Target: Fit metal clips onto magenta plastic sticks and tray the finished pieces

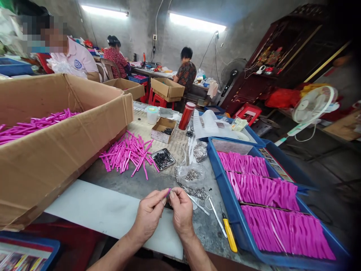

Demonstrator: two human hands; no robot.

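Close together over the table's near edge, both my hands pinch a small purple plastic piece [168, 193], mostly covered by the fingers. My left hand [149, 212] is closed on it from one side and my right hand [181, 210] from the other. Beyond them lies a loose pile of magenta plastic sticks [126, 152]. Next to that pile is a small tray of black parts [163, 159]. A clear bag of small metal parts [191, 175] sits just past my right hand. Right of the hands lie a white metal tool [217, 218] and a yellow-handled screwdriver [229, 235].
A large cardboard box [70, 146] holding more magenta sticks stands left. On the right, a blue crate [225, 195] holds rows of magenta pieces. A red flask [187, 116] and small carton [160, 136] stand farther back. Several people sit beyond; a fan [314, 105] is right.
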